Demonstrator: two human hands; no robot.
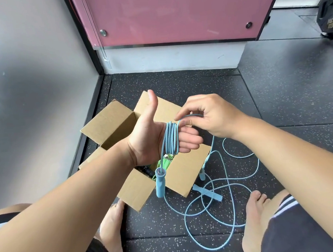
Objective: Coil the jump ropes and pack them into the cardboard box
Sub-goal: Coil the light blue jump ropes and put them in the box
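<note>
A light blue jump rope (171,138) is wound in several turns round the fingers of my left hand (152,139), which is held palm up with the thumb raised, over the open cardboard box (183,173). One blue handle (160,182) hangs from the coil. My right hand (207,116) pinches the rope just right of the coil. The remaining rope (226,185) lies in loose loops on the floor with the other blue handle (207,193). A green rope (164,163) and a black handle (147,171) show inside the box.
The box stands on a speckled black rubber floor (281,104) in a corner, with a grey wall at left and a pink panel (171,13) behind. My bare feet (112,222) flank the floor loops. Black gym equipment (331,8) sits far right.
</note>
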